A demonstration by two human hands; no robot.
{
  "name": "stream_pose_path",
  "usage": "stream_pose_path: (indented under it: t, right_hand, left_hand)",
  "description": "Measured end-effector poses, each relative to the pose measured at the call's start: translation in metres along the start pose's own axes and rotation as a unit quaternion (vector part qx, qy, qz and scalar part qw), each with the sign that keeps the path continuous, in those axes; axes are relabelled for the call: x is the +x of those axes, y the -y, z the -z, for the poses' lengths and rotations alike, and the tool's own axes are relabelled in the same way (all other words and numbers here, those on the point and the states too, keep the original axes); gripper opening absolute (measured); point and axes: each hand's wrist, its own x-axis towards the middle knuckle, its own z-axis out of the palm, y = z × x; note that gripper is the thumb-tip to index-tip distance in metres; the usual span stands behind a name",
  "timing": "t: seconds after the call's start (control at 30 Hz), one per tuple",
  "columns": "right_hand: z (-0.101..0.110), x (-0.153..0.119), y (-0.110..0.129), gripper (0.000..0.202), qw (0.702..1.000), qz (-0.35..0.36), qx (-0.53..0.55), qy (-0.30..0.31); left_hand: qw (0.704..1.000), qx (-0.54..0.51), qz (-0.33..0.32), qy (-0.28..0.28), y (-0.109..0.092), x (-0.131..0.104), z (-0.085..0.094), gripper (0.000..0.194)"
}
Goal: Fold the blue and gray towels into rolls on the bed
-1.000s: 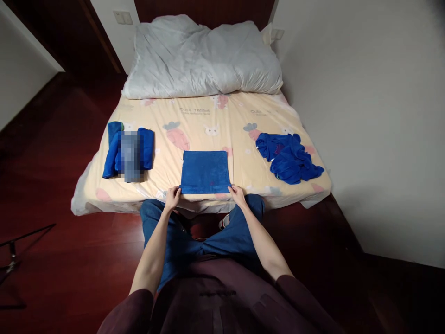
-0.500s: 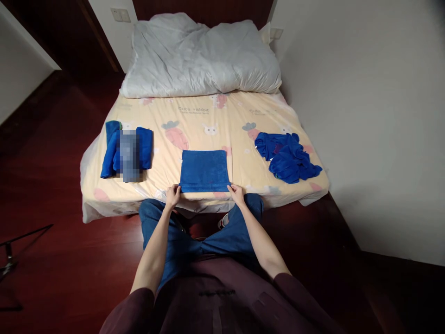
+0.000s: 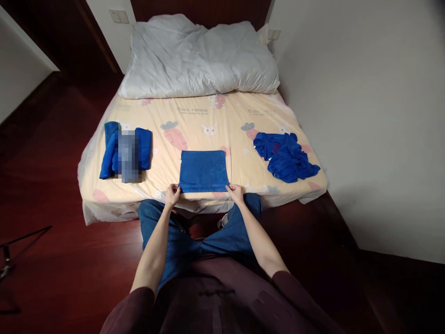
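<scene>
A flat blue cloth (image 3: 203,170) lies on the bed near its front edge, between my hands. My left hand (image 3: 172,195) pinches its near left corner. At the near right corner, my right hand (image 3: 235,192) has thumb and fingers closed on the cloth. To the left lie rolled or folded blue cloths (image 3: 145,148), partly covered by a blurred patch. A crumpled heap of blue cloths (image 3: 288,160) rests on the right side of the bed.
The bed (image 3: 208,132) has a yellow sheet with carrot and rabbit prints. A bunched white quilt (image 3: 201,60) sits at its far end. A wall (image 3: 365,116) stands on the right. On the floor at left is a thin black stand (image 3: 26,235).
Both hands stay at the near corners of the flat cloth. The whole view has shifted very slightly; the cloths look the same.
</scene>
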Motion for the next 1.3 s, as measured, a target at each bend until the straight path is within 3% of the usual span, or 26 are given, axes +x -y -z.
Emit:
stream_pose_path:
  t: [0.27, 0.43, 0.57, 0.63, 0.77, 0.9, 1.03, 1.1, 1.2, 1.3]
  right_hand:
    - [0.004, 0.029, 0.025, 0.024, 0.98, -0.124, -0.153, 0.02]
    - [0.013, 0.026, 0.045, 0.023, 0.97, -0.134, -0.203, 0.023]
    - [0.02, 0.004, 0.054, 0.016, 0.974, -0.09, -0.206, -0.003]
    - [0.023, -0.013, 0.055, 0.023, 0.977, -0.044, -0.207, -0.037]
    - [0.025, -0.045, 0.055, 0.039, 0.961, 0.149, -0.213, -0.09]
    - [0.014, -0.056, 0.069, 0.048, 0.938, 0.252, -0.237, -0.006]
    - [0.001, -0.05, 0.081, 0.055, 0.913, 0.29, -0.281, 0.057]
    - [-0.003, -0.047, 0.077, 0.058, 0.903, 0.274, -0.317, 0.093]
    - [-0.008, -0.044, 0.064, 0.064, 0.894, 0.186, -0.375, 0.159]
    - [-0.013, -0.04, 0.055, 0.064, 0.889, 0.12, -0.4, 0.186]
  left_hand:
    - [0.992, 0.115, 0.054, 0.005, -0.025, 0.003, 0.003, 0.03]
    - [0.987, 0.155, 0.041, 0.007, -0.03, -0.012, 0.016, 0.025]
    - [0.985, 0.175, 0.001, -0.001, -0.034, -0.022, 0.023, 0.025]
    - [0.981, 0.189, -0.038, -0.013, -0.032, -0.029, 0.026, 0.028]
    - [0.949, 0.233, -0.2, -0.068, -0.023, -0.041, 0.03, 0.038]
    - [0.915, 0.248, -0.319, -0.01, -0.023, -0.041, 0.028, 0.048]
    - [0.904, 0.277, -0.319, 0.057, -0.025, -0.033, 0.02, 0.057]
    - [0.91, 0.287, -0.291, 0.064, -0.022, -0.031, 0.015, 0.06]
    - [0.923, 0.283, -0.252, 0.071, -0.019, -0.029, 0.009, 0.063]
    - [0.933, 0.272, -0.221, 0.078, -0.027, -0.022, 0.005, 0.064]
